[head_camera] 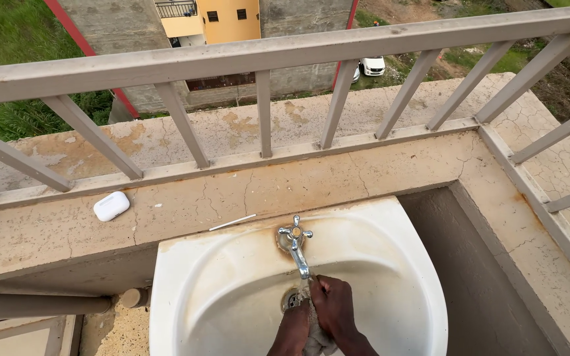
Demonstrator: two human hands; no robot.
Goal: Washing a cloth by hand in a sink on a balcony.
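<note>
While both hands [321, 316] close around a soft, wet grey cloth [316, 337] under the chrome tap [295, 242], it looks limp, best bunched midway.

Both hands, left hand [293, 326] and right hand [334, 310], clasp grey cloth [316, 339] under tap [296, 242] in white sink [390, 264].

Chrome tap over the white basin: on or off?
Cannot tell. The chrome tap points down at both hands, clasped around a pale cloth; no stream shows clearly.
</note>
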